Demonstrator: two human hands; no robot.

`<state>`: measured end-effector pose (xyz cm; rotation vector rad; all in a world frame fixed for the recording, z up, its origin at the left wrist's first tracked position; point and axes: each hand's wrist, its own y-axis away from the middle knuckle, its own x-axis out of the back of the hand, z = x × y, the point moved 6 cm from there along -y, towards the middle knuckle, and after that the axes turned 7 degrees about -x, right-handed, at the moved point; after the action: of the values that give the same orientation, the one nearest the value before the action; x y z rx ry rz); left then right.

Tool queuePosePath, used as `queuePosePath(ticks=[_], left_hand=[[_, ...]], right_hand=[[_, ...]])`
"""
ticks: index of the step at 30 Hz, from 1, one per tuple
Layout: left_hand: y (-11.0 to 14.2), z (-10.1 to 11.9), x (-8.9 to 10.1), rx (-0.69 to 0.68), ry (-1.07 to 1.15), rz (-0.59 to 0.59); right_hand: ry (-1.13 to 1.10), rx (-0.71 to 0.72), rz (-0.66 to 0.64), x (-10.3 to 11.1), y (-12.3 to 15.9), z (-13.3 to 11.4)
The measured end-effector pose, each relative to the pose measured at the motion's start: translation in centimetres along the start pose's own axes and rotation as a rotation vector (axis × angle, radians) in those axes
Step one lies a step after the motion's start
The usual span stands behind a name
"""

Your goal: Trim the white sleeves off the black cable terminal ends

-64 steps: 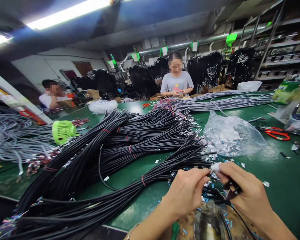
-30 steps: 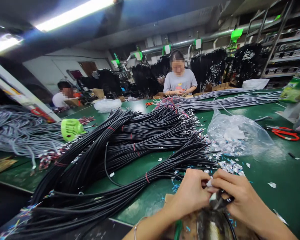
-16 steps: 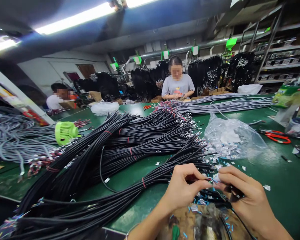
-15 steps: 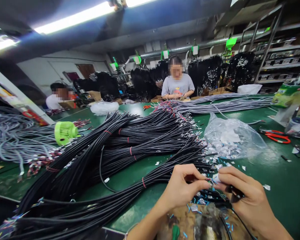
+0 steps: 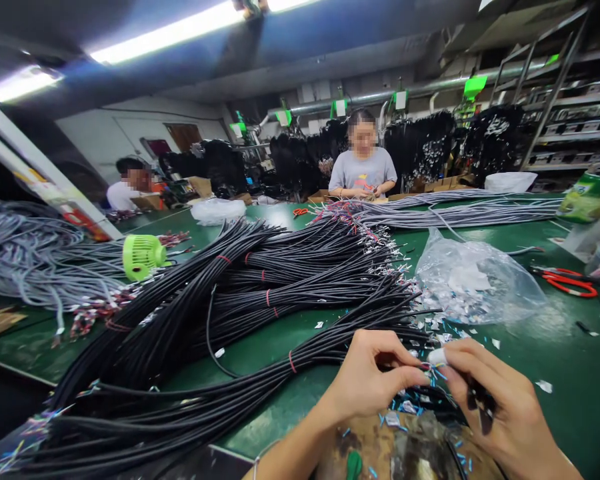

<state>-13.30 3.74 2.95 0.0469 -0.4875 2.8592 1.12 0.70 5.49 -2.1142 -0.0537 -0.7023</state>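
My left hand [image 5: 373,373] is closed in a pinch on the end of a cable, with thin coloured wires [image 5: 434,369] fanning out past its fingertips. Close by on the right, my right hand [image 5: 497,393] has its thumb and fingers at those wires, a white cover [image 5: 437,357] on one fingertip. A small dark metal tool [image 5: 481,403], its kind unclear, lies gripped in that palm. Under both hands are blue wire scraps [image 5: 415,403] and a worn brown board [image 5: 375,443]. Bundles of black cables [image 5: 260,387], tied with red bands, stretch away to the left.
A clear plastic bag [image 5: 480,280] of scraps lies beyond my right hand. Red-handled pliers [image 5: 567,283] rest at the right. A green fan [image 5: 143,257] stands behind the black bundles, grey cables [image 5: 40,247] beside it. Across the green table [image 5: 535,353] sits a co-worker [image 5: 363,167].
My right fingers have drawn slightly apart from the left fingertips, so more of the coloured wires shows. The view has shifted slightly, moving the surroundings rightward.
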Motion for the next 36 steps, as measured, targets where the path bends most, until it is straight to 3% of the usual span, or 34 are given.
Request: queuePosePath(ticks=[5, 13, 19, 24, 30, 33, 36], left_hand=[[0.1, 0.4, 0.5, -0.128, -0.05, 0.108], [0.0, 0.9, 0.6, -0.159, -0.086, 0.091], [0.4, 1.9, -0.1, -0.305, -0.217, 0.045], [1.2, 2.9, 0.3, -0.506, -0.348, 0.229], [2.3, 3.8, -0.5, -0.746, -0.664, 0.312], [2.7, 3.7, -1.2, -0.786, -0.847, 0.34], [2.8, 3.4, -1.7, -0.778, -0.946, 0.336]], right_hand=[[-0.035, -0.017, 0.004, 0.2, -0.2, -0.1], [-0.096, 0.019, -0.027, 0.4, 0.1, 0.1], [-0.116, -0.263, -0.063, -0.5, -0.3, 1.5], [-0.16, -0.445, -0.123, -1.3, 0.4, 2.7], [-0.051, -0.228, 0.052, -0.3, 0.1, 1.0], [0.043, -0.181, 0.117, -0.6, 0.8, 0.7], [0.183, -0.044, 0.197, -0.7, 1.6, -0.1]])
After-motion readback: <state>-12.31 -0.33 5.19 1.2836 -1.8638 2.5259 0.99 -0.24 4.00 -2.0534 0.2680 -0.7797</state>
